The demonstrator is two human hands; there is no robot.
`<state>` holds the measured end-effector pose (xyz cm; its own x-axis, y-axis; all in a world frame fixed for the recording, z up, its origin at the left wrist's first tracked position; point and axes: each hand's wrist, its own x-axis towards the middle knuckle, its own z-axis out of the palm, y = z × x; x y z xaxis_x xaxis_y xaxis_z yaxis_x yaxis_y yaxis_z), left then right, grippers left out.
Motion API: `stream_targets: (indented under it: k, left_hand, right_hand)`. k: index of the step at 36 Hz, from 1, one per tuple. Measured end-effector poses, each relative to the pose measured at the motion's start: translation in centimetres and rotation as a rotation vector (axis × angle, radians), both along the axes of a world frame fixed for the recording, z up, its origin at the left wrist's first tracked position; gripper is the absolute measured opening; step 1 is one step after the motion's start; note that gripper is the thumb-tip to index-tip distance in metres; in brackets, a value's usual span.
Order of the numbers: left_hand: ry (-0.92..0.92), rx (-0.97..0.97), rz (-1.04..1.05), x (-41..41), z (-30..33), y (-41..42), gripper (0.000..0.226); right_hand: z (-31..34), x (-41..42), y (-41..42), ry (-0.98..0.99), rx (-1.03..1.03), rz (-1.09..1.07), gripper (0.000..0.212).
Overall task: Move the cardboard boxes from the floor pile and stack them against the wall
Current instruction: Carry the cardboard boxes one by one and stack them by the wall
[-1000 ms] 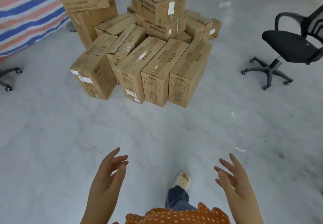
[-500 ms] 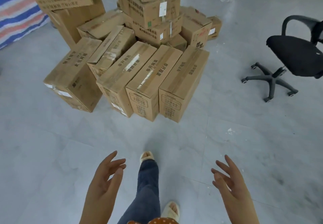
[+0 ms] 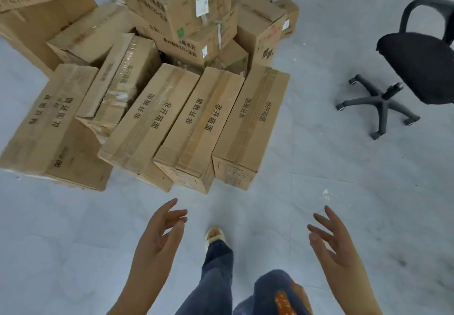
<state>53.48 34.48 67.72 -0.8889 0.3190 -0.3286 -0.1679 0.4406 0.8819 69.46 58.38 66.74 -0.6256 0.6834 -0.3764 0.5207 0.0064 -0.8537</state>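
A pile of brown cardboard boxes fills the upper left of the grey floor. Three long boxes lie side by side at its front: the left one, the middle one and the right one. A wider box lies further left. Taller boxes are stacked behind. My left hand is open, fingers apart, just short of the front boxes. My right hand is open too, lower right, holding nothing.
A black swivel chair on castors stands at the right, close to the pile. My leg in jeans and a light slipper are on the floor between my hands. Bare grey tiles lie right of the boxes.
I have walked closer: the pile now looms larger and nearer. Both hands stay open and raised, now almost at the front boxes. The striped sheet has left the view.
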Motion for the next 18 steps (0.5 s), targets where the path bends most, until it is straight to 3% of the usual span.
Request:
stream_targets:
  k: [7,14,18]
  left_hand:
    - [-0.117,-0.071,-0.066,-7.9,-6.5,6.4,0.027]
    - [-0.343,-0.099,0.028,-14.3,-19.5,14.8,0.009]
    - [-0.427,-0.175,0.151,-16.9,-28.6,19.2,0.019]
  right_hand:
    - [-6.2,-8.7,5.2,-0.115,-0.041,0.035,0.048]
    - [-19.7,-17.1,10.0,-0.250,-0.138,0.098,0.053]
    - [-28.7,-20.8,11.8,-0.317,-0.119,0.148,0.063]
